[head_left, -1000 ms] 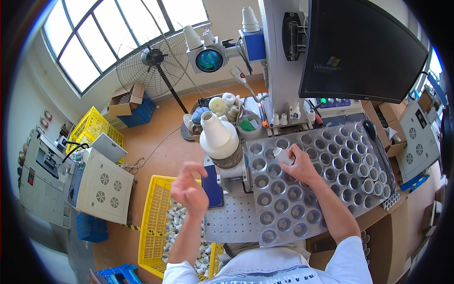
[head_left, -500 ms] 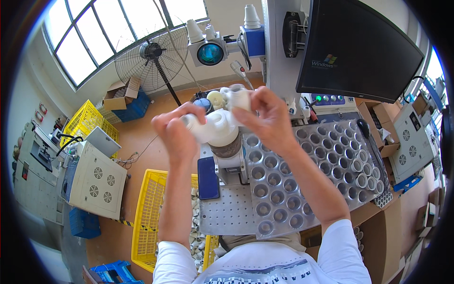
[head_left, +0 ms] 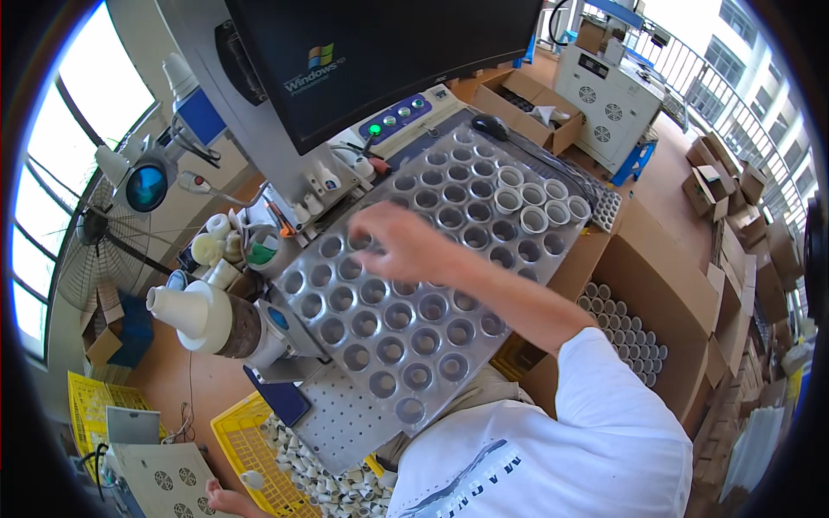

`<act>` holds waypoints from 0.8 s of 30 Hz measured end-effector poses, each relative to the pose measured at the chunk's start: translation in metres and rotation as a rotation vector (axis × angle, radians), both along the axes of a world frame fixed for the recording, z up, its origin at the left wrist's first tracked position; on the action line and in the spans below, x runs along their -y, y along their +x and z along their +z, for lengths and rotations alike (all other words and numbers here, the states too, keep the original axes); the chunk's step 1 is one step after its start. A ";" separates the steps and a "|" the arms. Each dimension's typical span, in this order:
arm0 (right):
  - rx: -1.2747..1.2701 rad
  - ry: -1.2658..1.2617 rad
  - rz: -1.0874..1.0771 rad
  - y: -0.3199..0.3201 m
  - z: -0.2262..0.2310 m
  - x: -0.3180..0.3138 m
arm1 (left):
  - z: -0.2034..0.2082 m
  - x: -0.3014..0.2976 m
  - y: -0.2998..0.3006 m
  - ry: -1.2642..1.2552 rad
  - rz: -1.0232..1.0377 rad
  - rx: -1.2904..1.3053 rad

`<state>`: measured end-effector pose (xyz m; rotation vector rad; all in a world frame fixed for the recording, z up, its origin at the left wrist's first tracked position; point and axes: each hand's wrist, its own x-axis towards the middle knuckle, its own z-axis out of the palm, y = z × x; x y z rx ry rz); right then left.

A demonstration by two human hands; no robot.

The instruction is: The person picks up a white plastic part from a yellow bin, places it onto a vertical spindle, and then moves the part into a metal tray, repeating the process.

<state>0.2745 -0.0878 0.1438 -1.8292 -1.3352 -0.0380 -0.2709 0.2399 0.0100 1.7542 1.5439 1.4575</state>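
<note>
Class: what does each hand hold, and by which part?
No hold can be confirmed: a white tapered piece shows beside the left hand; the blurred right hand, above the socketed tray, shows nothing gripped.

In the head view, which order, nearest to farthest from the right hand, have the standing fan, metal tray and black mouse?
1. Metal tray, below the right hand.
2. Black mouse, past the tray's far edge.
3. Standing fan, far left.

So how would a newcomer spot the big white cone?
Find the black monitor up top. Lower down, left of the silver holed tray, is the white cone, narrow end pointing left. It looks far bigger than the loose white pieces in the yellow basket.
</note>
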 end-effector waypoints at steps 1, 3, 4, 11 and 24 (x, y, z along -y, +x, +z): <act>0.098 -0.154 -0.091 0.025 -0.002 0.031 | -0.003 0.001 0.004 0.010 -0.026 -0.021; 0.281 -0.486 -0.273 0.068 -0.015 0.082 | -0.004 0.016 -0.005 0.038 -0.037 -0.060; 0.290 -0.687 -0.325 0.078 -0.012 0.099 | -0.001 0.029 -0.019 0.058 -0.015 -0.082; 0.377 -0.887 -0.424 0.117 -0.038 0.184 | 0.066 0.123 0.158 0.106 -0.291 0.081; -0.180 -0.307 -0.005 0.022 0.013 0.008 | 0.034 0.239 0.253 -0.055 -1.201 -0.035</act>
